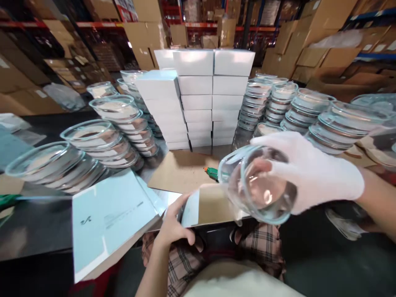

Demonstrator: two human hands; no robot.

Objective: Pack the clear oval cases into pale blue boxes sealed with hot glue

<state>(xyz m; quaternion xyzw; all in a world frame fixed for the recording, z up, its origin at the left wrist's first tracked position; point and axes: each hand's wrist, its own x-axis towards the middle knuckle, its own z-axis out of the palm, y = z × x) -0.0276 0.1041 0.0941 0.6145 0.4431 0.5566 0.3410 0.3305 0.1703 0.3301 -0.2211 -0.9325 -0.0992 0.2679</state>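
Right hand (305,173): white glove (328,177). Left hand (175,225): ungloved. Near: pale top (238,280), pinkish plaid legwear (262,243), dark lines.

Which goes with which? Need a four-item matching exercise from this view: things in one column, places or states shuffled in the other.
Column 1
1. Right hand
2. Left hand
3. Green tool
4. White boxes

Column 2
A. Lying on brown cardboard
B. Bare, at the left end of the blue-and-brown carton
C. Stacked in columns between the rows of glass stacks
D. In a white glove, holding clear glassware

Pairs: 1-D, 2-B, 3-A, 4-C
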